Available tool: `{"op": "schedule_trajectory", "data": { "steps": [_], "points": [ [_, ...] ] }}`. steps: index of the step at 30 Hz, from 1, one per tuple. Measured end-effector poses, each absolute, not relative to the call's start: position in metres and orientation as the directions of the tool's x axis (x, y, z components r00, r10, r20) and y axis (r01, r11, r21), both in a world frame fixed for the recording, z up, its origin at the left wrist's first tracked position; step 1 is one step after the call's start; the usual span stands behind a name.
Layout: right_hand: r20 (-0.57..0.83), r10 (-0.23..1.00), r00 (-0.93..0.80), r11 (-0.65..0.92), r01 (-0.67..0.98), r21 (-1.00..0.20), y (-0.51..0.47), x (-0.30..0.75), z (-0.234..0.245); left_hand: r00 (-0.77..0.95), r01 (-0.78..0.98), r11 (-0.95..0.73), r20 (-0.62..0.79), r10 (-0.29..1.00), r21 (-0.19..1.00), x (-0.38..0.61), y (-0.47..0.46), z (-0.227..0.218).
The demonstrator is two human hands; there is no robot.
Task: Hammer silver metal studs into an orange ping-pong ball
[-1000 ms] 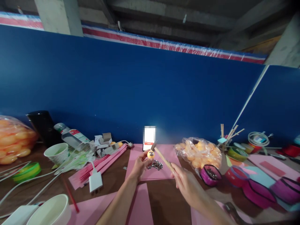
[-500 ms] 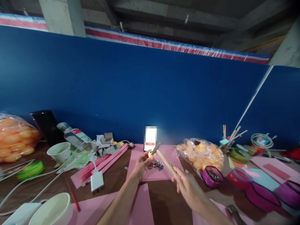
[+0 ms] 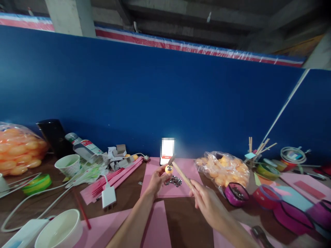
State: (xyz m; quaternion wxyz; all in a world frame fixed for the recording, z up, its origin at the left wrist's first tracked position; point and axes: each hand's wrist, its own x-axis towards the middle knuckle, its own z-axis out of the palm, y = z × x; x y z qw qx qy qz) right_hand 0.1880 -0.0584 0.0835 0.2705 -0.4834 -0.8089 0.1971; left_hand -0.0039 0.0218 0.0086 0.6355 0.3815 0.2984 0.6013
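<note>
My left hand (image 3: pixel 156 180) pinches a small orange ball (image 3: pixel 168 169) between its fingertips, above a pink sheet (image 3: pixel 171 179). My right hand (image 3: pixel 205 201) grips the wooden handle of a small hammer (image 3: pixel 181 174), whose metal head (image 3: pixel 171 160) hovers just over the ball. A little heap of small metal pieces (image 3: pixel 173 181) lies on the pink sheet right under the ball. A lit phone (image 3: pixel 167 151) stands behind it against the blue wall.
A clear bag of orange balls (image 3: pixel 223 168) lies to the right, with pink and red tubs (image 3: pixel 236 193) beyond. Left are pink paper strips (image 3: pixel 113 179), a white charger (image 3: pixel 108 197), paper cups (image 3: pixel 67 164), a bottle (image 3: pixel 84 148) and another bag of orange balls (image 3: pixel 18 148).
The hammer head has moved slightly up and down over the ball; both hands stay in nearly the same place. The view has shifted a little.
</note>
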Motion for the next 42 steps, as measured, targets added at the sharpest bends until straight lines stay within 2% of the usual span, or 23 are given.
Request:
{"op": "schedule_trajectory", "data": {
  "steps": [4, 21, 27, 33, 42],
  "points": [
    [0.236, 0.878, -0.416, 0.474, 0.691, -0.546, -0.059, 0.184, 0.087, 0.105, -0.542, -0.012, 0.083, 0.991, 0.840, -0.004, 0.023, 0.006],
    [0.209, 0.897, -0.390, 0.430, 0.658, -0.618, -0.055, 0.183, 0.083, 0.115, -0.484, -0.005, 0.069, 0.991, 0.875, -0.004, 0.020, 0.010],
    [0.247, 0.905, -0.345, 0.419, 0.635, -0.649, -0.057, 0.186, 0.079, 0.082, -0.557, 0.001, 0.054, 0.995, 0.831, -0.004, 0.020, 0.010],
    [0.190, 0.919, -0.345, 0.375, 0.623, -0.686, -0.058, 0.190, 0.071, 0.093, -0.571, 0.011, 0.052, 0.994, 0.821, -0.006, 0.021, 0.008],
    [0.199, 0.914, -0.353, 0.390, 0.631, -0.671, -0.058, 0.190, 0.075, 0.087, -0.565, 0.007, 0.051, 0.995, 0.825, -0.005, 0.023, 0.005]
  ]
}}
